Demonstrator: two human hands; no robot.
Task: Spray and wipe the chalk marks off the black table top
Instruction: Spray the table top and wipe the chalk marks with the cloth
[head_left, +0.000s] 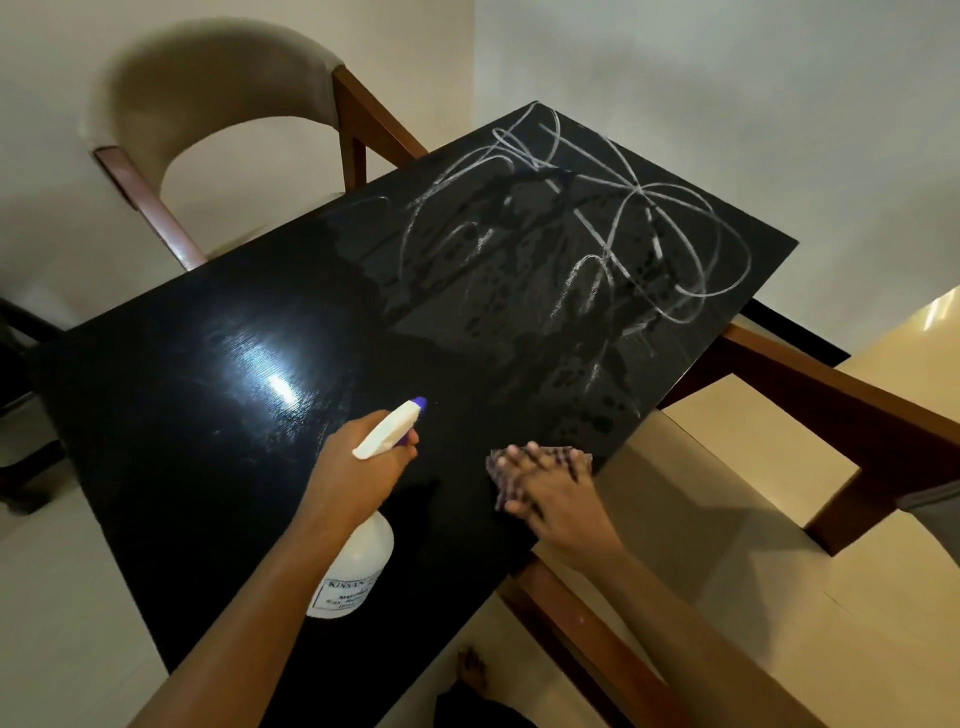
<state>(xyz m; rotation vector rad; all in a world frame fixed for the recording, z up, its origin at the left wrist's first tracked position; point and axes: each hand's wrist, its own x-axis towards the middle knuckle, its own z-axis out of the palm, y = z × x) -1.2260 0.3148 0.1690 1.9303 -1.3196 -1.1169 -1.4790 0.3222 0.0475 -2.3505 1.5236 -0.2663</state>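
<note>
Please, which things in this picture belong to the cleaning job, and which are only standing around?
For the job:
spray bottle, held by the left hand
checked cloth, under the flat right hand
chalk marks
black table top

Just standing around:
beige chair at the far side of the table
wooden frame at the right

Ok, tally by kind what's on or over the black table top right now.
hands: 2 (left hand, right hand)
bottle: 1
cloth: 1
total: 4
</note>
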